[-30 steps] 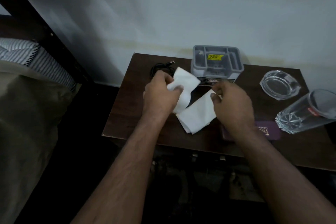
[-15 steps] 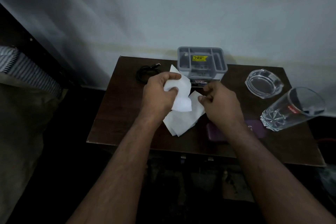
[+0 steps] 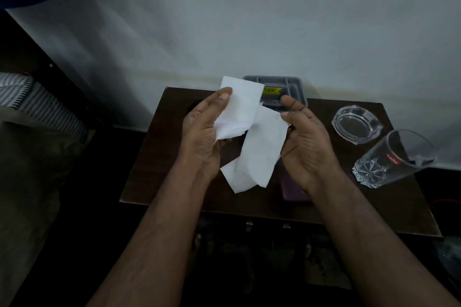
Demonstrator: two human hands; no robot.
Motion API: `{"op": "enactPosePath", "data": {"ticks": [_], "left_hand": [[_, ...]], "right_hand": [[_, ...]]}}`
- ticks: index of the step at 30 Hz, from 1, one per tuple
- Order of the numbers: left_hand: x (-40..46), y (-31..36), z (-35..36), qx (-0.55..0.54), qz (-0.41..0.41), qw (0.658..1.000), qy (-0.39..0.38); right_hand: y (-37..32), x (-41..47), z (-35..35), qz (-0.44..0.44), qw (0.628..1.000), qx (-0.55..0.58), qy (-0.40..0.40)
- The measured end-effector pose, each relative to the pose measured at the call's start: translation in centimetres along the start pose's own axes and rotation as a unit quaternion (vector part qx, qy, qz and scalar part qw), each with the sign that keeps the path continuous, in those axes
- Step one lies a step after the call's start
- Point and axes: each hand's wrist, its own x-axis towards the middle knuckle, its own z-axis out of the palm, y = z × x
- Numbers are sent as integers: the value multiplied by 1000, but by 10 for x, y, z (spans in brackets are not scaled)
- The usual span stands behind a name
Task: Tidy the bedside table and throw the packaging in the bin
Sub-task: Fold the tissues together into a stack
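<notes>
Above the dark wooden bedside table I hold a white tissue paper between both hands. My left hand pinches its upper folded part with thumb on top. My right hand, palm turned up, grips the right edge between thumb and fingers. The lower part of the tissue hangs down over the tabletop. Behind the tissue stands a grey plastic organiser box with a yellow label, partly hidden. A purple item lies under my right wrist, mostly covered.
A glass ashtray and a tall clear drinking glass stand at the table's right. A white wall runs behind. A bed with striped bedding is at the left. The floor below the table is dark.
Both hands have lifted the tissue off the table and turned palms upward; the paper is unfolding and hanging between them. The black cable at the back left is hidden now.
</notes>
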Motion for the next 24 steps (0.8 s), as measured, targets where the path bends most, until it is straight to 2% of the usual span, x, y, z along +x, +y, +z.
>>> {"op": "enactPosePath", "data": {"ticks": [2,4,5,8,12,15,16,17,19,20,22,24], "left_hand": [[6,-5,-5,55,44,995,69],[10,-11,-11,191,102,967,131],[12,-13,-15,226,116,956,145],[11,-10,-18,286,141,938,135],[6,-8,-17,406,162,890,132],[2,-8,-17,479,223,838,135],[3,-7,-18,485,235,834,121],[3,-7,-20,467,235,848,89],[-2,-3,-18,354,171,919,-19],[-5,-1,-16,307,134,940,-65],[-8,1,-16,280,111,947,-116],[-9,1,-16,270,126,947,-122]], "right_hand": [[-1,-1,1,5,1000,5,-14],[-1,0,2,9,1000,16,-20],[-2,0,3,9,1000,20,-22],[-2,0,6,10,999,33,-32],[-1,-2,12,12,998,41,-50],[0,-4,17,15,998,43,-54],[0,-5,18,17,997,43,-57],[0,-5,19,19,997,44,-61],[1,-6,20,22,996,49,-69],[1,-6,21,23,996,52,-72],[1,-7,24,26,995,56,-74],[0,-8,26,22,995,61,-70]]}}
